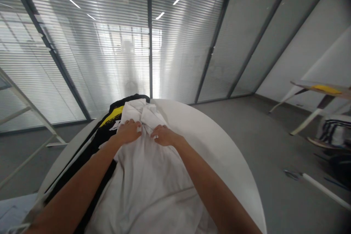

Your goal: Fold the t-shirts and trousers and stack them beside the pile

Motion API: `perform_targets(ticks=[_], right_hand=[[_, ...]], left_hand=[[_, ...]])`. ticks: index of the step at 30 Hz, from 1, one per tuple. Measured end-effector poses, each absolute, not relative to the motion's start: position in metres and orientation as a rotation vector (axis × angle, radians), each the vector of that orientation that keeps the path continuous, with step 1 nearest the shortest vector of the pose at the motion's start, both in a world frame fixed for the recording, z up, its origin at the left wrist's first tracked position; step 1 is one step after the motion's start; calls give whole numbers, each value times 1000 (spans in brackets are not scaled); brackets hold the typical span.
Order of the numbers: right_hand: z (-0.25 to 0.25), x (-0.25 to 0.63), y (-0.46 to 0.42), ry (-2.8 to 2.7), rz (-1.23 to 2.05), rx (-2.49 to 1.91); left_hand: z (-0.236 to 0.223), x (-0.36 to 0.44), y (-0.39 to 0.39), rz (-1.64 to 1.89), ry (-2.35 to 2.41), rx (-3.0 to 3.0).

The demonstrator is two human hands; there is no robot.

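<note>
From where I stand, a person leans over a round white table (233, 161), with both bare forearms reaching toward twelve o'clock. The left hand (127, 132) and right hand (164, 135) rest just apart on a white cloth (142, 190), which spreads across the middle of the table and runs back toward the person at six o'clock. The left fingers (138, 128) are curled narrow and pinch into the crumpled cloth, and the right fingers (155, 133) do the same from the other side. Between and just beyond the hands, at twelve o'clock, the cloth rises in a bunched fold (145, 115).

A black garment with a yellow stripe (102, 137) lies on the table at ten o'clock, touching the white cloth along its edge. Well off at two o'clock, a tilted board on white legs (320, 87) carries a yellow patch, and a black-and-white striped cloth (334, 131) sits near it. A white rod (323, 190) lies on the grey floor (246, 128) at three o'clock. A white metal frame (27, 117) leans at nine o'clock, and a glass partition with slatted blinds (95, 44) stands beyond the table at twelve o'clock.
</note>
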State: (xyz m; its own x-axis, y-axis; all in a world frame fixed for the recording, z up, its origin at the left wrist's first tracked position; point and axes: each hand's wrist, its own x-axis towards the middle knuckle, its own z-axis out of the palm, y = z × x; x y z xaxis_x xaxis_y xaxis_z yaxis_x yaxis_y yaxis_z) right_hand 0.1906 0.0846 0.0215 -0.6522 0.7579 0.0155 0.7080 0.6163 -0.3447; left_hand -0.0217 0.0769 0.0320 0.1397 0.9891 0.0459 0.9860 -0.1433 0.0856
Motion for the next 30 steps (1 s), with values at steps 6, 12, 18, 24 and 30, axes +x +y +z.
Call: perform_targets(ticks=[6,12,18,24,30], right_hand=[[4,215,110,-2574,511,-1252],[3,236,125,-2301,545,-1392],[-11,217,114,-2177,411,-1607],[-17,207,110,-2016,327,-1742],[4,268,140,-1689,427,-1717]], left_hand=[[9,-21,103,175,2163,2284],[-4,-22,107,311,2300,2285],[-4,-25,105,372,2273,2256],[-4,-30,106,608,2268,2093],[2,-49,118,1028,2273,1783]])
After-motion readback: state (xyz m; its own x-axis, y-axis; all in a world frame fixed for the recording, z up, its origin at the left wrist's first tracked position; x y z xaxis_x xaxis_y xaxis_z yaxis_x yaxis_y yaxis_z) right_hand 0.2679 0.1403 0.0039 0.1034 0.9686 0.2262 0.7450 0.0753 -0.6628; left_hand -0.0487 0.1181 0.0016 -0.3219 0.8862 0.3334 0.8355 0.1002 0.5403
